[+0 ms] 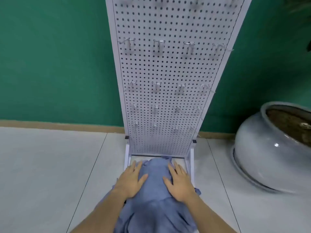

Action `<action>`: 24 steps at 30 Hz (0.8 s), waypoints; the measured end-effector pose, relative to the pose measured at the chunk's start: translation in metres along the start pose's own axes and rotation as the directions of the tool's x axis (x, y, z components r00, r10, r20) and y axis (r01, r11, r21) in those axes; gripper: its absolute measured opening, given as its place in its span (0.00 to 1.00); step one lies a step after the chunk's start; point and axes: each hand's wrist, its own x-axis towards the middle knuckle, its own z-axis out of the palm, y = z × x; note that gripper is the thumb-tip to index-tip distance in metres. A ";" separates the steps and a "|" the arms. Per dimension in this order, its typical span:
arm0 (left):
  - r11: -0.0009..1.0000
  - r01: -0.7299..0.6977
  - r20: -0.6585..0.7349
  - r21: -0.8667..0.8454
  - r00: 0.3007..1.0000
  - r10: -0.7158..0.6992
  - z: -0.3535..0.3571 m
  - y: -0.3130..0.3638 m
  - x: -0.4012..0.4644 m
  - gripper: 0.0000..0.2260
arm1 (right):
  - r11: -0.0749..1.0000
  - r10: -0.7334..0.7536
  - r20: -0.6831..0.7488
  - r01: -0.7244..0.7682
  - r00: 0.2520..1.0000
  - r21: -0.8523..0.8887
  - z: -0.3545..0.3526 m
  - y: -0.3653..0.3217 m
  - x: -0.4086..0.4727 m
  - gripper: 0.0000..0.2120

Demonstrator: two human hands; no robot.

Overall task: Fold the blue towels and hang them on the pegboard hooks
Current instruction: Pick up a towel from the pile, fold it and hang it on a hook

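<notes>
The blue towels [155,195] lay in a rumpled heap on the floor [50,165], right at the foot of the pegboard [168,73], with the far end of the heap reaching in between the legs of the white stand [191,158]. How many towels made up the heap could not be told, since the cloth read as one mass. None of the hooks [158,46] carried anything, so the task appeared to be at its very beginning: the gathering or smoothing that comes before the first fold.

The left hand [130,179] rested on the left flank of the heap, and the right hand [179,180] on the right flank, the two set nearly symmetrically with the crown of the cloth rising between them. On both hands the fingers [174,168] were stretched out almost straight and slightly spread, lying flat against the fabric; nothing was pinched or curled round. The thumbs pointed inward toward each other across the top of the heap.

The next move would probably call for separating a single towel from the pile, finding its corners or an edge and taking hold of it, then spreading it flat enough to fold. Space for that seemed available on the floor on either side. A large grey pot [269,148] stood well apart on the right, by the green wall [50,56].
</notes>
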 end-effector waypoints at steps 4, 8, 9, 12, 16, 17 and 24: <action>0.998 -0.054 -0.008 0.024 0.998 0.054 0.012 -0.001 0.012 0.35 | 0.997 0.060 0.047 -0.062 0.997 0.048 0.016 0.001 0.009 0.48; 0.998 -0.060 -0.047 -0.006 0.997 0.060 0.021 -0.001 0.019 0.24 | 0.993 0.081 0.041 -0.084 0.996 0.082 0.032 -0.002 0.018 0.34; 0.997 -0.066 -0.082 -0.036 0.995 0.063 0.020 0.000 0.021 0.20 | 0.994 0.080 0.015 -0.081 0.997 0.074 0.032 -0.003 0.021 0.33; 0.992 -0.078 -0.133 -0.102 0.989 0.065 0.012 0.004 0.026 0.16 | 0.997 0.061 -0.104 -0.055 0.993 0.054 0.029 -0.006 0.027 0.30; 0.969 -0.160 -0.234 -0.188 0.965 0.114 0.000 0.012 0.024 0.07 | 0.999 -0.002 -0.164 0.010 0.986 0.046 0.015 -0.009 0.027 0.14; 0.967 -0.183 -0.275 -0.178 0.953 0.129 -0.005 0.015 0.022 0.05 | 0.998 -0.005 -0.146 0.014 0.989 0.056 0.009 -0.010 0.026 0.14; 0.945 -0.261 -0.364 -0.196 0.914 0.176 -0.049 0.037 -0.007 0.13 | 0.975 -0.021 -0.187 0.061 0.982 0.212 -0.040 -0.025 0.010 0.15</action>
